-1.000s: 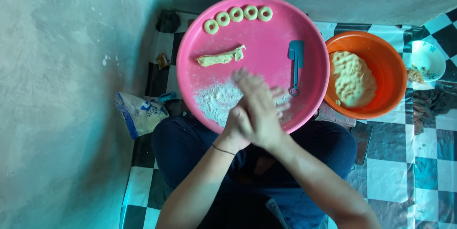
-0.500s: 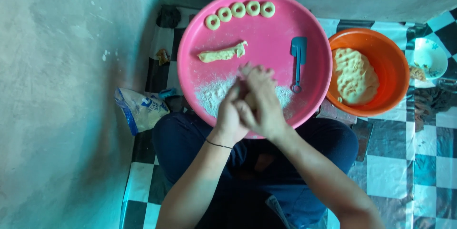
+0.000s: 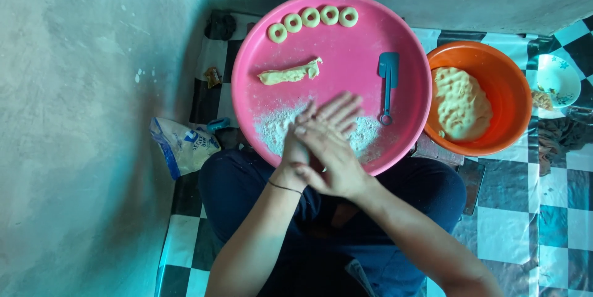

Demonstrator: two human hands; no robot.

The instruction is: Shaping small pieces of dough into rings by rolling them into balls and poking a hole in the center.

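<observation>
Head camera view, looking straight down at a seated person's lap. The right hand (image 3: 330, 155) lies flat over the left hand (image 3: 295, 149), palms pressed together with fingers straight and pointing away from the body; whether anything is pinched between the palms cannot be told. Both hands hover over the near edge of a large round pink tray (image 3: 407, 44) resting on the person's knees, directly above a scattered patch of white flour (image 3: 275, 129). Farther out on the tray, beyond the fingertips and slightly to the left, lies a short strip of pale dough (image 3: 290, 74), its long axis running left to right; the left hand is the nearer one to it. At the tray's far rim sits a curved row of five small dough rings (image 3: 311, 18). To the right of the hands lies a blue plastic cutter (image 3: 388, 81), handle pointing toward the body. Just beside the tray on the right stands an orange bowl (image 3: 516, 87) holding a mound of dough (image 3: 460, 102). A small crumpled bag (image 3: 182, 146) lies on the checkered floor (image 3: 556, 223) to the left.
</observation>
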